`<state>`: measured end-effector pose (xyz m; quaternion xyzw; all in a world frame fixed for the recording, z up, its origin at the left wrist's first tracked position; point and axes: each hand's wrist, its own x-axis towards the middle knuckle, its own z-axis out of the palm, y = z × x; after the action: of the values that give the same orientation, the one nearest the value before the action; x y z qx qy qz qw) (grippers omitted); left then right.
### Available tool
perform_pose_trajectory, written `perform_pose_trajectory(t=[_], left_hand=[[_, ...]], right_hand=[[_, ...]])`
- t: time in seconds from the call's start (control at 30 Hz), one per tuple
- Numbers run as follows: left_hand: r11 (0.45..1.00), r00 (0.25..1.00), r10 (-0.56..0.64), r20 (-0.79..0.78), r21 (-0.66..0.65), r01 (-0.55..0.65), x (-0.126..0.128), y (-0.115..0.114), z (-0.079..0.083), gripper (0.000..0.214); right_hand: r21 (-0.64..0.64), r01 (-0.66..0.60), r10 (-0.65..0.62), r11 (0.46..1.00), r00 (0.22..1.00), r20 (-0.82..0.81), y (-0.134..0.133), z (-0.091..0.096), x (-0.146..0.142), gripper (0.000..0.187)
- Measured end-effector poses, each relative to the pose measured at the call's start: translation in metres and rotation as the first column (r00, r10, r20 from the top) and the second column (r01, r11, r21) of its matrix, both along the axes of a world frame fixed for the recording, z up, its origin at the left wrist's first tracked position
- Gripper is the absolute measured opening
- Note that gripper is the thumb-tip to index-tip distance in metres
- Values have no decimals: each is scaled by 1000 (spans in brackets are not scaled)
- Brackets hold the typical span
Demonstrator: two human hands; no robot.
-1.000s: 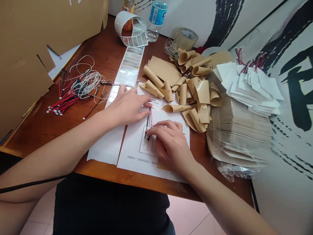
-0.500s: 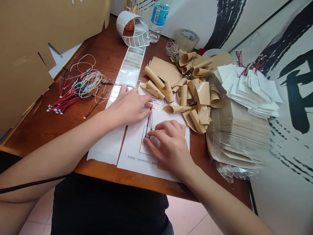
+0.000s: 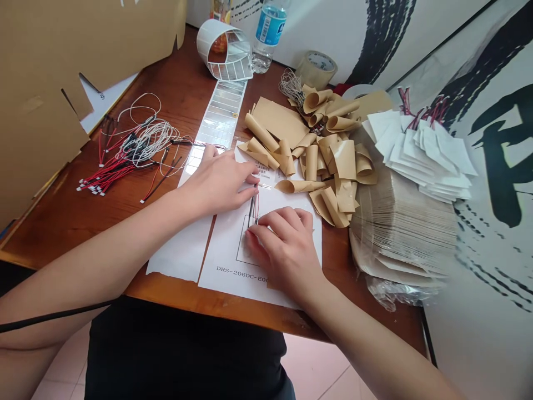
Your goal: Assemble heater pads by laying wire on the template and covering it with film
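Observation:
A thin cable with red and black wires (image 3: 257, 201) runs over a printed white sheet (image 3: 227, 244). My left hand (image 3: 225, 179) rests palm down across the sheet, its thumb and fingertips closed on the upper stretch of the cable. Nearer the table's front edge, my right hand (image 3: 287, 244) pinches the cable's lower end between thumb and forefinger, over a printed rectangle. The right fingers partly hide that end. More dark and red wire shows beyond the left fingers, leading toward a tangle of white, red and black cables (image 3: 145, 144).
Rolled brown paper pieces (image 3: 312, 161) lie right of the sheet. Farther right is a stack of brown paper bags (image 3: 406, 222) topped by white packets (image 3: 428, 150) with wires. A label roll (image 3: 225, 50), water bottle (image 3: 268, 36) and tape roll (image 3: 316, 68) stand behind. Cardboard (image 3: 83, 55) borders the left.
My right thumb and forefinger have drawn closer together at the cable's lower end. My left hand stays in place.

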<state>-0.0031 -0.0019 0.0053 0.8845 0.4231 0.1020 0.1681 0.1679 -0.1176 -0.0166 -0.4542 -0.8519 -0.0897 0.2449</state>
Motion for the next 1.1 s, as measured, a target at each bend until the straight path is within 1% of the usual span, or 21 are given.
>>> perform_pose_trajectory(t=[0.1,0.17,0.3,0.4,0.67,1.1], left_hand=[[1000,1000,3,3,2,-3,0,0,0,30],[1000,1000,4,2,6,-4,0,0,0,30],[1000,1000,8,-16,-4,-8,0,1,1,29],[1000,1000,4,-8,-9,-4,0,0,1,30],[1000,1000,5,-15,-2,-5,0,0,1,30],[1000,1000,2,-15,6,-2,0,0,1,31]], right_hand=[[-16,-7,7,1000,999,41,0,0,0,20],[-31,-1,2,1000,999,35,-2,1,1,20],[-68,-4,4,998,1000,-6,-5,3,2,12],[-68,2,-3,998,1000,-14,-5,3,3,9],[-78,4,-6,997,1000,-22,-4,2,1,13],[-21,-10,9,1000,1000,-28,-3,1,1,19]])
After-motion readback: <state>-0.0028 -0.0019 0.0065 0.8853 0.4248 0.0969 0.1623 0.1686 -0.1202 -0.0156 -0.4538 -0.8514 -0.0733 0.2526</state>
